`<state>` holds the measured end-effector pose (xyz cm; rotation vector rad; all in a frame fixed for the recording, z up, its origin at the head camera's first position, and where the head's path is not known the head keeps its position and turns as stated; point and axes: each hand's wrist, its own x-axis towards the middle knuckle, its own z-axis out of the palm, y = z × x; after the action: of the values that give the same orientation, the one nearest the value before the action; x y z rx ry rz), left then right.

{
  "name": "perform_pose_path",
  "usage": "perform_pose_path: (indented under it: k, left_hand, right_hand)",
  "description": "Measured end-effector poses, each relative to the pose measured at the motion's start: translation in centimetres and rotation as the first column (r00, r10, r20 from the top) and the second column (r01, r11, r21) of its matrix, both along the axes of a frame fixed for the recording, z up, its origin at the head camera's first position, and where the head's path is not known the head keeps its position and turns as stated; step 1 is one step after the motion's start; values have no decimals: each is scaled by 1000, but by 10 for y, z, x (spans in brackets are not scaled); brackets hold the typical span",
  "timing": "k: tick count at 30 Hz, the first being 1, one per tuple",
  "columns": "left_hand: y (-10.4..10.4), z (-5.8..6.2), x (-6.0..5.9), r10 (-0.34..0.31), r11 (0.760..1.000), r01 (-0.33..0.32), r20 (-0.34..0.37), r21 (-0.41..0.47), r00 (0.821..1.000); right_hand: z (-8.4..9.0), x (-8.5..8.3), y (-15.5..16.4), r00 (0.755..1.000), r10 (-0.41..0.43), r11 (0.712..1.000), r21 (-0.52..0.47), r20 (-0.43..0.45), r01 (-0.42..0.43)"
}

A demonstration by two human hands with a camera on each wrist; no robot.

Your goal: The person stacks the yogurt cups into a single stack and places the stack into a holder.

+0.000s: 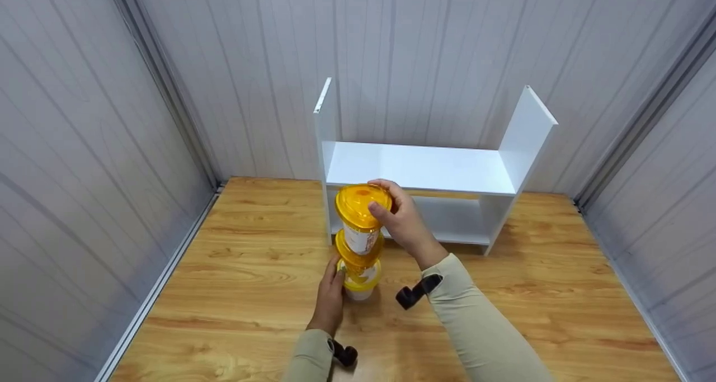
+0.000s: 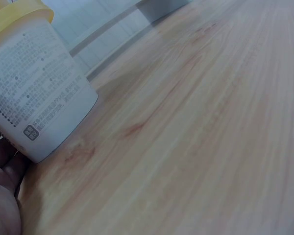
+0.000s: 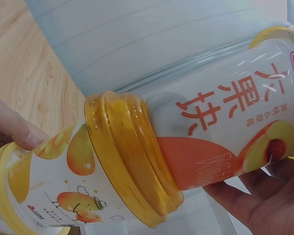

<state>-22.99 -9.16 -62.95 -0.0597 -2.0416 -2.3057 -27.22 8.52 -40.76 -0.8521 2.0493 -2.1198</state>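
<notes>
Three cups are standing stacked one on another on the table (image 1: pixel 235 292), just in front of the shelf (image 1: pixel 419 169), so the long axis of the stack is running straight up. The top cup (image 1: pixel 359 221) is sitting under the right hand (image 1: pixel 404 221), which is curling over it from the right: the thumb is lying across the yellow lid and the fingers are wrapping behind the rim, so this hand is gripping that cup at its highest point. In the right wrist view the palm is cupping the printed wall of the top cup (image 3: pixel 225 132), whose base is resting on the amber lid of the middle cup (image 3: pixel 88 166).

The left hand (image 1: pixel 331 297) is reaching in low from the near side, its fingers lying fairly straight and touching the left wall of the bottom cup (image 1: pixel 359 286). The left wrist view is showing that bottom cup (image 2: pixel 36 98) standing flat on the wood with the palm (image 2: pixel 2 196) just beside its base; whether any finger is curling round it cannot be told.

Each hand is thus working one end of the same upright axis, the right above, the left below, with the middle cup (image 1: pixel 358 253) between them and untouched by either.
</notes>
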Motion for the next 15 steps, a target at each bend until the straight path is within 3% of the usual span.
perform_pose_path:
  k: [15]
  left_hand:
    - [0, 1, 0, -38, 998, 38, 2, 40, 999]
  right_hand:
    - [-4, -4, -2, 1000, 7, 1000, -4, 18, -7]
